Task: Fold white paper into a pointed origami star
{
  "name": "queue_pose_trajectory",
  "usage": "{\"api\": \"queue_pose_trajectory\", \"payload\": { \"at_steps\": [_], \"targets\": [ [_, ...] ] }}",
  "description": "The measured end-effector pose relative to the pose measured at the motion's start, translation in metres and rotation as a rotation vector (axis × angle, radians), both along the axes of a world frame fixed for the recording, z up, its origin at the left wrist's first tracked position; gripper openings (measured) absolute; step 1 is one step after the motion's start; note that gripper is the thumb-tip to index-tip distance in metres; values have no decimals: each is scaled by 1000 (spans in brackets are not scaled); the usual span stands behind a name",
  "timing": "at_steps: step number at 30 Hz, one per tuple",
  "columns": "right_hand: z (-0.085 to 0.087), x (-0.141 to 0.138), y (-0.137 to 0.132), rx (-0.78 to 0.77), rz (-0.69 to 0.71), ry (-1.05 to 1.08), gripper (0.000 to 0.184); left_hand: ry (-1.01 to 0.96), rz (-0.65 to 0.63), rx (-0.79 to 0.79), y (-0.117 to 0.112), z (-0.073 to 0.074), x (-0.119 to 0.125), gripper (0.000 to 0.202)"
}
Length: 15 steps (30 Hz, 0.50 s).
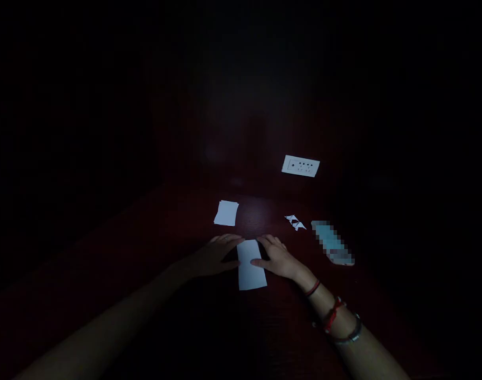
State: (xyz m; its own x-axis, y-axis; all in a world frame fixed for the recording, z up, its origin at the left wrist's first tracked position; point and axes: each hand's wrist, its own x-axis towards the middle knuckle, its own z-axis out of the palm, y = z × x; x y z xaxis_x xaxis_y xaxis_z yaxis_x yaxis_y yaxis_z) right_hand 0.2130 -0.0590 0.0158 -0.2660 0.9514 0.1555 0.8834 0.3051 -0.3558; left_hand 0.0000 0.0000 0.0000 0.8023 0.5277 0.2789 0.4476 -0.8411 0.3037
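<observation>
A white sheet of paper (pixel 250 274), taller than it is wide, lies flat on the dark red table in front of me. Along its left side rests my left hand (pixel 217 256), fingertips at the upper left corner and thumb on the left edge. My right hand (pixel 278 257) touches the opposite side, its thumb lying on the sheet and its fingers by the upper right corner. Both hands have fingers stretched out, with thumbs apart from them. A stack of white paper (pixel 227 214) lies beyond my left hand. A small folded paper piece (pixel 295 222) sits beyond my right hand.
A phone-shaped object with a pixelated surface (pixel 331 243) lies to the right on the table (pixel 177 227). Behind it, a white socket panel (pixel 300 166) shows on the back surface. The surroundings are very dark, so the table's edges are hard to make out.
</observation>
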Motion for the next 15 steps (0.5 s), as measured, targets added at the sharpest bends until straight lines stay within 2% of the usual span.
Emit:
{"api": "queue_pose_trajectory", "payload": {
  "at_steps": [8, 15],
  "targets": [
    [-7, -2, -3, 18, 86, 151, 59, 56, -23, -27, 2, -2, 0, 59],
    [-11, -2, -2, 30, 91, 197, 50, 80, -6, -73, 3, -5, 1, 57]
  ]
}}
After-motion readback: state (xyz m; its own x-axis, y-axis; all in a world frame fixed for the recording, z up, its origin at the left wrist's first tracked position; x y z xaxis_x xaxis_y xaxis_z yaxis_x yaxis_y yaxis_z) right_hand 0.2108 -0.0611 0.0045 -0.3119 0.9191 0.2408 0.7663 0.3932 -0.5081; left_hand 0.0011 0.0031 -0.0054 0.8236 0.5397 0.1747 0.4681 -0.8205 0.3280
